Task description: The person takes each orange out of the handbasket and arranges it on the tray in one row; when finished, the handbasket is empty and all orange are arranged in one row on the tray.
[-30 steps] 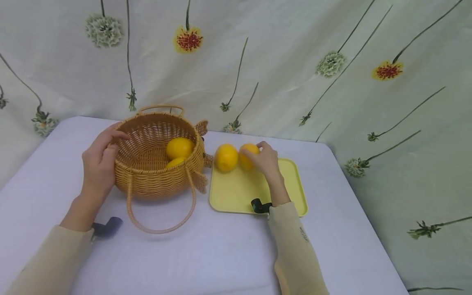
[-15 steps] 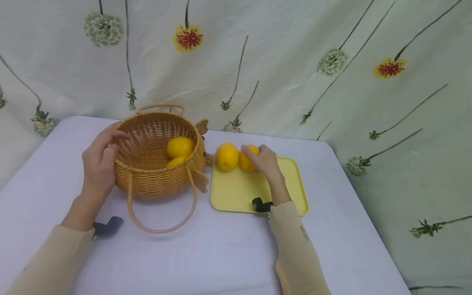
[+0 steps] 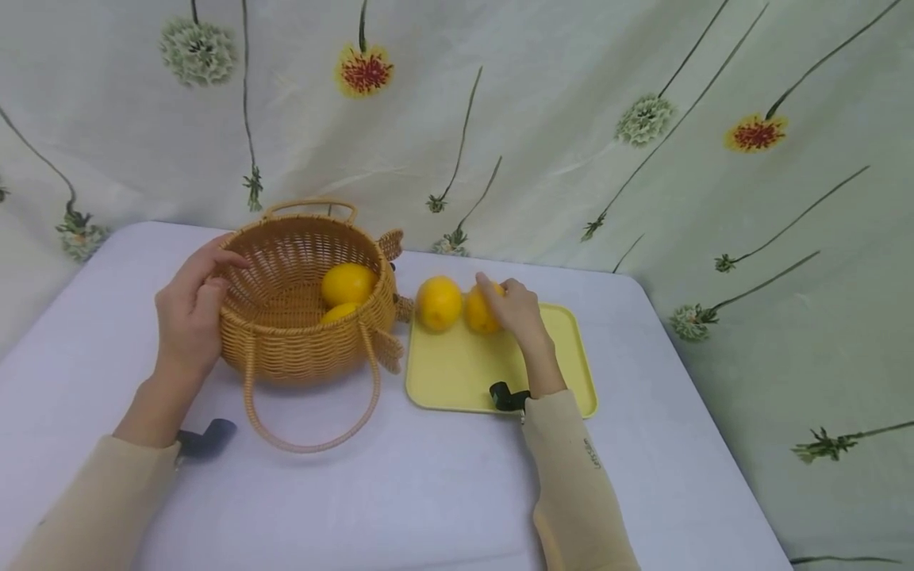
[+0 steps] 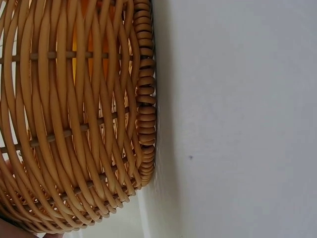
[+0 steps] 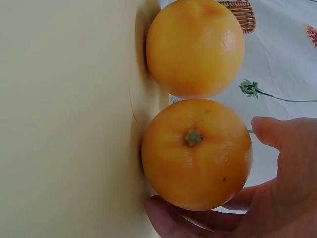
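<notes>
My left hand [image 3: 191, 305] grips the left rim of a wicker basket [image 3: 303, 349], fingers over the edge and thumb outside. Two oranges [image 3: 348, 284] lie inside at its right. In the left wrist view the basket's woven side [image 4: 69, 114] fills the left half. Two more oranges sit side by side on a yellow tray [image 3: 457, 381]. My right hand [image 3: 517, 309] is at the right-hand orange [image 5: 195, 158]; in the right wrist view its fingers lie along one side of the fruit and the thumb stands off it. The other orange [image 5: 195, 47] sits just beyond.
The basket's front handle [image 3: 310, 449] hangs down onto the white tablecloth [image 3: 371, 507]; its back handle [image 3: 310, 203] stands up. Wicker fish-tail-like pieces [image 3: 389, 351] stick out from the basket's right side towards the tray. A flower-print curtain [image 3: 557, 119] hangs behind the table.
My right thumb has lifted off the right-hand orange and moved right, and the hand has shifted slightly right. The left hand and basket have stayed nearly still.
</notes>
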Tool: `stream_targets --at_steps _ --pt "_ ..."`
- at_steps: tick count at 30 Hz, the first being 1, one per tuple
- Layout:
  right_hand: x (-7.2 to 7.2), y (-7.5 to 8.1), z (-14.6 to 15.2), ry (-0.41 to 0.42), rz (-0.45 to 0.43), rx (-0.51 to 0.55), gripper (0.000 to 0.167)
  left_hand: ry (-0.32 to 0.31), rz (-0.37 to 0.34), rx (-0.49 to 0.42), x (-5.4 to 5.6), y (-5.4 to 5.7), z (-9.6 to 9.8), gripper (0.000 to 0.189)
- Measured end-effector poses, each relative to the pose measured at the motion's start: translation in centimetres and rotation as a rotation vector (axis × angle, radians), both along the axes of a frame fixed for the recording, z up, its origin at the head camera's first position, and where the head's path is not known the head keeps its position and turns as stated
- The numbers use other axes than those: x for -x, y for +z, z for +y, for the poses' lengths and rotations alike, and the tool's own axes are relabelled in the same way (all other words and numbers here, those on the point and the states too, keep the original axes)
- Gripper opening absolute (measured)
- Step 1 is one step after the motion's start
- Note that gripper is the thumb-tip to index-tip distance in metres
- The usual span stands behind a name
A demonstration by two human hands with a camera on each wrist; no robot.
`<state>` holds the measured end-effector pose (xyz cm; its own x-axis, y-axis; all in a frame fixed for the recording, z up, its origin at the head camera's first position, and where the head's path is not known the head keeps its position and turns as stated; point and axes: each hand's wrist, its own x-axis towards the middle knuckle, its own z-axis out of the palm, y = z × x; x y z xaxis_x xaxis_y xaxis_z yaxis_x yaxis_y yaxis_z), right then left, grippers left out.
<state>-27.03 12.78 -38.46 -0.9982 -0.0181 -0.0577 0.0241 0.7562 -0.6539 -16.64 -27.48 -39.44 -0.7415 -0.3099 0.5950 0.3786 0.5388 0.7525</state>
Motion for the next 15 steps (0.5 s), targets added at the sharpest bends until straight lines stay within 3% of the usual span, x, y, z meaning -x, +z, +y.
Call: stream_targets --at_steps 7,15 --pt "-0.14 0.42 0.03 -0.03 -0.005 0.03 0.077 0.005 -0.017 -0.001 -0.14 0.09 -0.04 0.039" --pt "0.45 0.63 0.11 -0.047 0.078 0.056 0.075 0.004 -0.008 0.002 -0.14 0.2 0.1 0.04"
